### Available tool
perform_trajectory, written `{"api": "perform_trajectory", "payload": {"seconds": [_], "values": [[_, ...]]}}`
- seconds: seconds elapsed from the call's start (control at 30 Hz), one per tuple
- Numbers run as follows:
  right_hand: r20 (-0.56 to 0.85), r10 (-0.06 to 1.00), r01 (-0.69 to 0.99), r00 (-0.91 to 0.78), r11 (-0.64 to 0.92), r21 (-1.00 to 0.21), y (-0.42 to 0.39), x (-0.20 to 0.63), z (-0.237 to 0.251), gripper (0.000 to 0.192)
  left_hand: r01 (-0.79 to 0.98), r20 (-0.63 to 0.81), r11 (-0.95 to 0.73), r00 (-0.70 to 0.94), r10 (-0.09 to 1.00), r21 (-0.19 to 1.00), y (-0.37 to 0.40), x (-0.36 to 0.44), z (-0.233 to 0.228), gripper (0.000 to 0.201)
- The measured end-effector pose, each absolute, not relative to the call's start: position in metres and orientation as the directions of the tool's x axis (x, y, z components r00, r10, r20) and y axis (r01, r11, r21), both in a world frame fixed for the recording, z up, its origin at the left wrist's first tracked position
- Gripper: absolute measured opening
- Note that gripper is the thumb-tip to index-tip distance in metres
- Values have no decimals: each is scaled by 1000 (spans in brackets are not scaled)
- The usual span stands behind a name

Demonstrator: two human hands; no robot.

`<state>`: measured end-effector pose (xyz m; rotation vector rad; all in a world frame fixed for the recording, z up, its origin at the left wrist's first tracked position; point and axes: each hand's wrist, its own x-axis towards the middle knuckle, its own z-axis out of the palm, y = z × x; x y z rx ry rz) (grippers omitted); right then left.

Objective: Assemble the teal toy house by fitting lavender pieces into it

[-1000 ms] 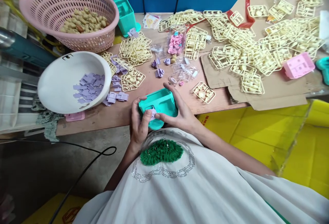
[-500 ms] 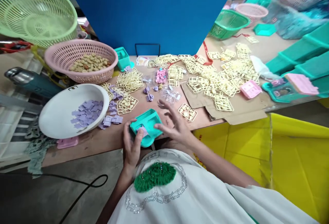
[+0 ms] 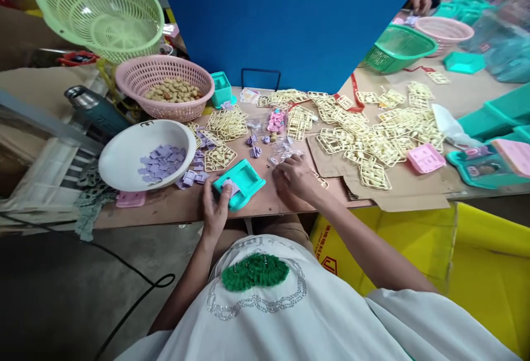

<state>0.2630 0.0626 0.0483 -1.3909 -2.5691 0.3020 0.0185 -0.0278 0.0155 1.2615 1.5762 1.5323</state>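
My left hand (image 3: 216, 210) grips the near corner of a teal plastic tray piece (image 3: 242, 181) that rests on the wooden table (image 3: 265, 201), my thumb pressing a small lilac tile (image 3: 229, 186) onto it. My right hand (image 3: 295, 178) lies palm down on the table to the tray's right, fingers curled over a cream parts frame (image 3: 321, 182) and beside clear plastic bags (image 3: 284, 153). Whether its fingers pinch anything is hidden.
A white bowl of lilac tiles (image 3: 146, 154) sits at the left, with a pink basket (image 3: 164, 86) of tan pieces and a green basket (image 3: 99, 10) behind. Cream parts frames (image 3: 372, 134) cover the cardboard at right. Yellow boxes (image 3: 476, 250) stand below. Another person's hand (image 3: 421, 0) is far right.
The tray came down from in front of my chest onto the table. My right hand let go of it and moved right onto the table. The view swung up and right.
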Motion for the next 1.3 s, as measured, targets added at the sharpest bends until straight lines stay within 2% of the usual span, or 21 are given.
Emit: {"api": "perform_trajectory", "payload": {"seconds": [0.07,0.13,0.27,0.4,0.6,0.77,0.97,1.07,1.17,1.23,1.3], "values": [[47,815,750,-577,552,-363,60,264,48,30,200,165,-96,-362,917,975,-28,19,19,58],[21,803,733,-596,554,-394,58,265,47,27,190,154,-90,-352,923,978,-28,18,22,60],[9,824,775,-566,536,-334,59,263,43,31,189,126,-68,-316,940,980,-29,17,27,58],[74,866,816,-495,492,-304,58,263,37,33,228,129,-64,-283,950,972,-30,15,29,54],[119,867,793,-484,492,-358,49,262,32,32,403,283,-143,-314,906,904,-28,14,30,50],[71,906,845,-417,416,-336,49,254,34,30,497,327,-181,-225,918,849,-32,14,32,48],[116,888,822,-444,456,-342,54,256,35,25,657,485,-295,-123,866,694,-34,16,37,44],[274,866,714,-418,499,-491,51,260,43,20,708,510,-326,-57,858,627,-34,18,41,45],[456,830,430,-321,557,-711,36,258,60,15,760,524,-356,24,851,544,-34,21,45,46],[483,816,248,-318,564,-788,22,252,70,15,784,540,-392,87,837,482,-34,25,48,45],[485,800,162,-354,563,-810,9,245,75,16,799,540,-417,140,830,433,-35,30,50,44]]}}
